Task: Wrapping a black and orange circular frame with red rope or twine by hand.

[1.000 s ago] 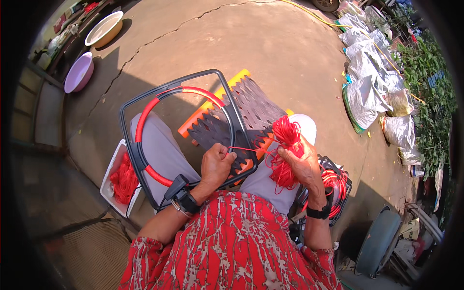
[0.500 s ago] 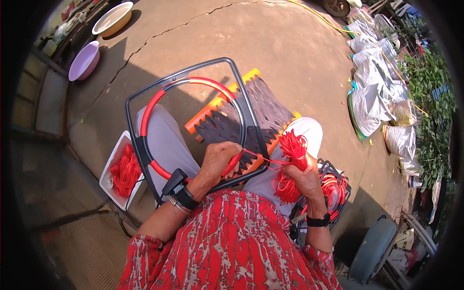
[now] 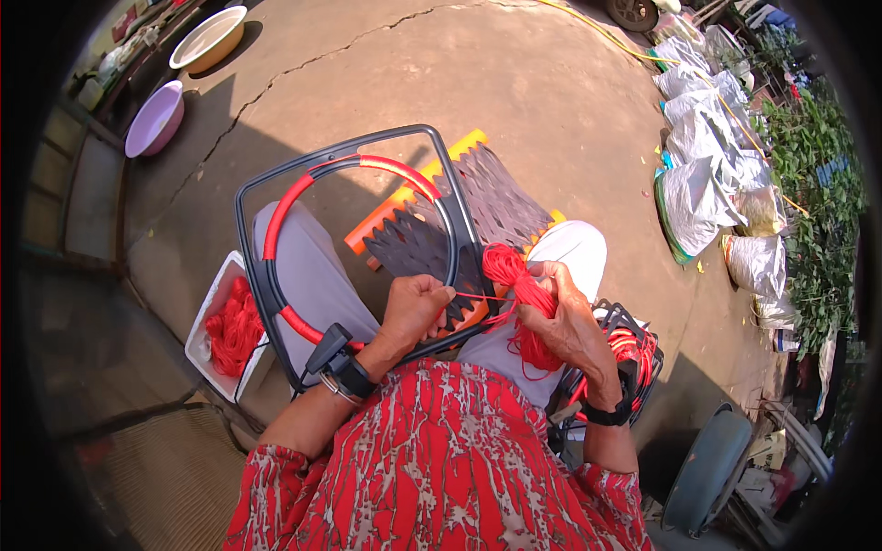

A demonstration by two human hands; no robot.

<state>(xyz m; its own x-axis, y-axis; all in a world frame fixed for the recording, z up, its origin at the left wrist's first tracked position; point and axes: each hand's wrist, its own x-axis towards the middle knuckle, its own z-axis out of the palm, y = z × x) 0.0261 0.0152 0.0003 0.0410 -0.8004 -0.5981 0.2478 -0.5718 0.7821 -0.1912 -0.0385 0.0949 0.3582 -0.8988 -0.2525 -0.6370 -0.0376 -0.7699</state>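
Across my lap rests a black frame (image 3: 241, 220) holding a round ring (image 3: 452, 234), parts of which are tightly wrapped in red cord. My left hand (image 3: 415, 314) is closed at the ring's lower right part, its fingers hiding the wrapping there. A thin red strand (image 3: 475, 296) stretches from the left fingertips to a bundle of red cord (image 3: 525, 296). That looped bundle is gripped by my right hand (image 3: 568, 320), just right of the frame, with its loops spilling above and below the fingers.
A white box (image 3: 204, 363) of red cord stands at left, and cord-wound black frames (image 3: 643, 354) at right. Beyond my knees lies a stool with orange tubes (image 3: 390, 220) and dark webbing (image 3: 501, 188). Basins (image 3: 156, 119), white sacks (image 3: 694, 207) and a wheelbarrow tub (image 3: 707, 468) lie farther out.
My right hand has turned over, swinging the cord bundle left toward the frame. The strand between the hands now looks shorter. The left hand stays near the ring.
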